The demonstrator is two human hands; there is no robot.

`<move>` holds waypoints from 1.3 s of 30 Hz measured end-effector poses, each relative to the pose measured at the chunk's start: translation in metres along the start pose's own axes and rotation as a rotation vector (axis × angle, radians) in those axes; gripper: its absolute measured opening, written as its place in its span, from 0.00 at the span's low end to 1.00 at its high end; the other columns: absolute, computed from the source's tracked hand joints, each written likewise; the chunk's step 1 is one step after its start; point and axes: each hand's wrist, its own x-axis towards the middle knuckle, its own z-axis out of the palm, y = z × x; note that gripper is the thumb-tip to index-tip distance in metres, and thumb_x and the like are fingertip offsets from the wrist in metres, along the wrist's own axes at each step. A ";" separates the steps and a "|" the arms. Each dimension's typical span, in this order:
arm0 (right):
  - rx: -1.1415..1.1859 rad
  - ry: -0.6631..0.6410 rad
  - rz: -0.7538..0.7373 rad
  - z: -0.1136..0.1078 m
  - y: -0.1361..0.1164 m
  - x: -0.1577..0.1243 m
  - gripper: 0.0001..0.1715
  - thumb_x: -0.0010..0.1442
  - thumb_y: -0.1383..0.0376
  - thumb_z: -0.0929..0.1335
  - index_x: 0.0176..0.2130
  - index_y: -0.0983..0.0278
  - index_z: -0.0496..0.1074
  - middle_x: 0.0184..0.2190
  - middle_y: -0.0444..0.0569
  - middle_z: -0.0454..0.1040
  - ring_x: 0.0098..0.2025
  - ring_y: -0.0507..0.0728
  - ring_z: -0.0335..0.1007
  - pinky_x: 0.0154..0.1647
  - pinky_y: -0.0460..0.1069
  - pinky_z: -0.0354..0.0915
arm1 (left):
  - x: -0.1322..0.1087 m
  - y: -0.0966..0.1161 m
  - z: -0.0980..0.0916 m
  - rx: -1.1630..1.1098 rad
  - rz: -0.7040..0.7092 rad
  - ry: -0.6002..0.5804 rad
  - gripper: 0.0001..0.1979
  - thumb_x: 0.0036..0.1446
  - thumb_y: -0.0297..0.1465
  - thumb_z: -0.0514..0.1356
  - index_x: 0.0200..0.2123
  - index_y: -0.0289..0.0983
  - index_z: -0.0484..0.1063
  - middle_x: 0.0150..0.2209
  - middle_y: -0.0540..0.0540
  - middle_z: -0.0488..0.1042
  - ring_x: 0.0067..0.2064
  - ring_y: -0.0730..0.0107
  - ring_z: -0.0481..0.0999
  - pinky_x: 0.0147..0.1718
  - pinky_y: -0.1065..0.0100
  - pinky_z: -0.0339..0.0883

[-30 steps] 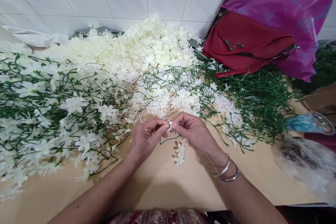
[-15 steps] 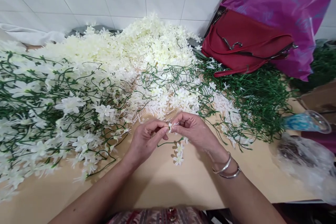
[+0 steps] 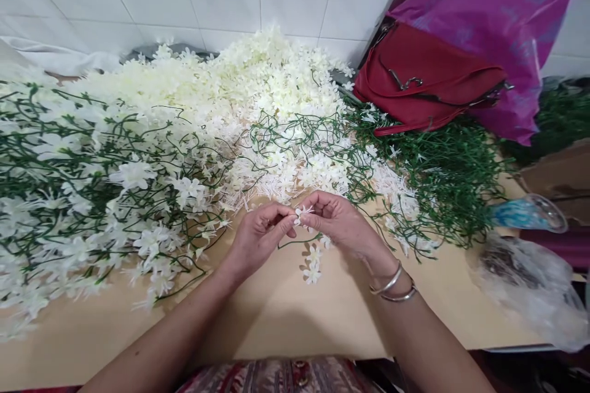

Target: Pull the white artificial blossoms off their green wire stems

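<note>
My left hand [image 3: 260, 238] and my right hand [image 3: 338, 225] meet over the tan table [image 3: 286, 313], fingers pinched together on a small white flower piece [image 3: 302, 213]. From the pinch a thin green stem [image 3: 297, 239] curves down, carrying a few white blossoms [image 3: 313, 264] just above the table. Two silver bangles [image 3: 394, 285] sit on my right wrist. Behind my hands lies a spread of loose white stamen pieces [image 3: 276, 181].
A heap of cream petals [image 3: 239, 83] fills the back. Finished flower sprays [image 3: 87, 196] cover the left. Bare green stems [image 3: 442, 178] lie right, by a red handbag [image 3: 428, 83], a purple bag [image 3: 502, 18], and clear plastic bags [image 3: 530, 282].
My hands stay pinched on the flower piece, with only small finger shifts. The hanging blossoms have risen slightly. The view has shifted a little.
</note>
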 end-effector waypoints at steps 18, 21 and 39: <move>-0.034 0.078 -0.060 0.006 0.004 -0.002 0.17 0.57 0.53 0.79 0.33 0.61 0.76 0.30 0.43 0.75 0.31 0.53 0.65 0.34 0.49 0.62 | -0.004 0.001 0.004 0.136 0.036 0.034 0.09 0.72 0.34 0.59 0.38 0.38 0.75 0.30 0.49 0.77 0.33 0.70 0.76 0.35 0.70 0.65; -0.044 0.068 -0.064 0.007 0.003 -0.002 0.16 0.58 0.53 0.78 0.33 0.61 0.76 0.31 0.44 0.75 0.33 0.53 0.67 0.36 0.50 0.63 | -0.003 0.002 0.003 0.148 0.059 0.038 0.09 0.71 0.33 0.59 0.36 0.38 0.74 0.29 0.50 0.77 0.32 0.71 0.75 0.34 0.70 0.65; -0.477 0.347 -0.404 -0.005 0.006 0.007 0.05 0.66 0.62 0.73 0.41 0.60 0.79 0.40 0.49 0.78 0.42 0.58 0.74 0.45 0.53 0.68 | -0.004 0.029 -0.038 0.578 0.121 -0.304 0.08 0.66 0.27 0.61 0.36 0.40 0.82 0.35 0.47 0.82 0.36 0.67 0.79 0.35 0.70 0.66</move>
